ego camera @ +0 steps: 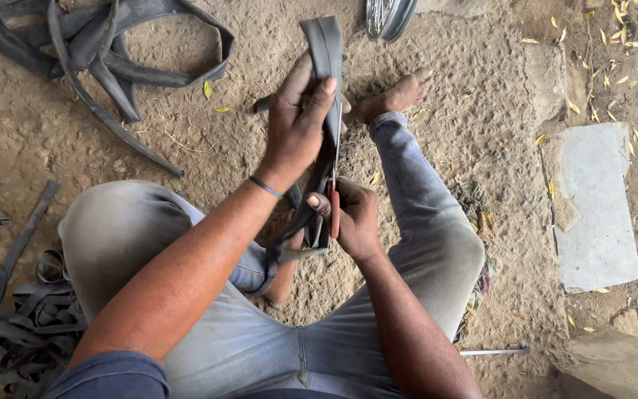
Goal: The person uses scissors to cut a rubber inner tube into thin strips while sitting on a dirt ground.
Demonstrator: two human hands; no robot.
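I sit on dirt ground in grey jeans, legs apart. My left hand (300,122) grips a flat black rubber inner-tube strip (323,52) and holds it upright in front of me. My right hand (352,218) is closed on a red-handled cutting tool (334,207) whose thin metal blade runs up along the strip's right edge. The strip's lower end hangs down between my knees, partly hidden by both hands. My bare right foot (396,96) rests on the ground just behind the strip.
A tangle of black rubber tubes (105,44) lies at the top left. More rubber scraps (31,325) pile at the lower left. A metal wheel rim (389,15) shows at the top edge. A flat stone slab (596,207) lies right, and a thin metal rod (492,352) lies near my right leg.
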